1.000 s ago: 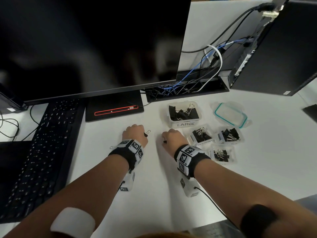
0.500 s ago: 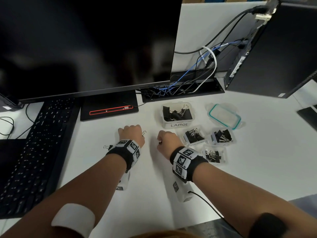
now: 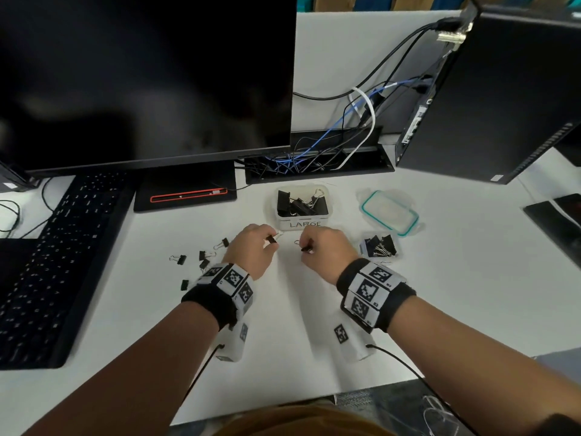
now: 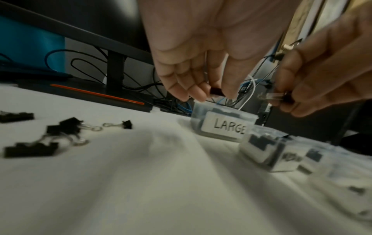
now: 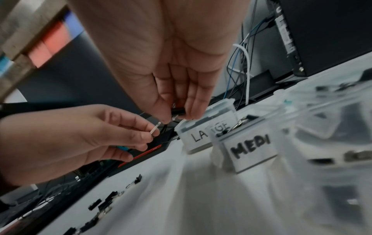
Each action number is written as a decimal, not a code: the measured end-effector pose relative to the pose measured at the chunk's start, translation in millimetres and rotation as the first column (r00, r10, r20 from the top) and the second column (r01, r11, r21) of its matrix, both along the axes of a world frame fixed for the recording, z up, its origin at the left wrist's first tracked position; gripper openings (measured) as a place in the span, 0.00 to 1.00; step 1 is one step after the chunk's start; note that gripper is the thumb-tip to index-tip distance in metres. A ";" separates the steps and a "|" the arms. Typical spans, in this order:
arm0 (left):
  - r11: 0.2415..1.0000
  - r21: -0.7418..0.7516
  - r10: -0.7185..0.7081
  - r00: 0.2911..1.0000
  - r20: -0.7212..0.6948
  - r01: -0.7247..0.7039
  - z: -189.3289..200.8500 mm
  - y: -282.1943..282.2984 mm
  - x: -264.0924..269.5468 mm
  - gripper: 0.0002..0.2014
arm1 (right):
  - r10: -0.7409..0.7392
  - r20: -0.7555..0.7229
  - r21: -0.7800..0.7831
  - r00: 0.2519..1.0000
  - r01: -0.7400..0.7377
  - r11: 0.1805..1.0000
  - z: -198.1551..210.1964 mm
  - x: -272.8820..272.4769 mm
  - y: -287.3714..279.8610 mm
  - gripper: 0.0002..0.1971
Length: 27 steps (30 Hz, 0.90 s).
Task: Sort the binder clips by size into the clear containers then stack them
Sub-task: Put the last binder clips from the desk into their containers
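On the near part of the white desk [image 3: 471, 294], both hands hovered close together above the surface. The left hand [image 3: 251, 250] pinched a small black clip [image 3: 272, 239] between thumb and fingertips, its wire loops pointing right. The right hand [image 3: 323, 250] pinched another small clip [image 3: 306, 248] the same way, loops pointing left toward the first. To the left of the left wrist lay loose clips [image 3: 204, 258], scattered on the desk. Right of the right hand stood a small clear tub [image 3: 379, 247] holding clips, and the right wrist view showed a tub labelled MEDI [image 5: 249, 147] there. Just beyond the hands stood the tub marked LARGE [image 3: 303, 223], with big clips inside. A teal-rimmed lid [image 3: 390, 210] lay to its right. Farther back were a keyboard [image 3: 56, 247], a monitor [image 3: 141, 80] and a computer tower [image 3: 503, 99].
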<state>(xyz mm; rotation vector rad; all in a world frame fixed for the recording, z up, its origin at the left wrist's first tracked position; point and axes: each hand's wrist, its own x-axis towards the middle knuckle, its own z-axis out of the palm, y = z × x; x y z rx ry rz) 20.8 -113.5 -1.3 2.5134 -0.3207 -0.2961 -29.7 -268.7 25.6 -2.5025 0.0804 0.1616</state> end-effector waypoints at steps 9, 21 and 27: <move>0.975 -0.223 -0.026 0.998 -0.057 0.012 17.7 -51.6 -43.3 0.14 | -0.033 -0.048 0.002 0.998 0.033 0.999 2.6 -40.2 -75.2 0.07; 0.975 -0.218 -0.057 0.994 -0.089 0.037 7.4 -84.0 -73.0 0.11 | 0.137 -0.121 -0.121 0.983 -0.152 0.981 -11.2 -63.8 -117.2 0.06; 0.979 -0.203 -0.016 0.996 -0.087 -0.001 2.9 -85.5 -77.6 0.12 | 0.237 -0.056 -0.168 0.970 -0.243 0.955 -21.8 -53.3 -107.1 0.07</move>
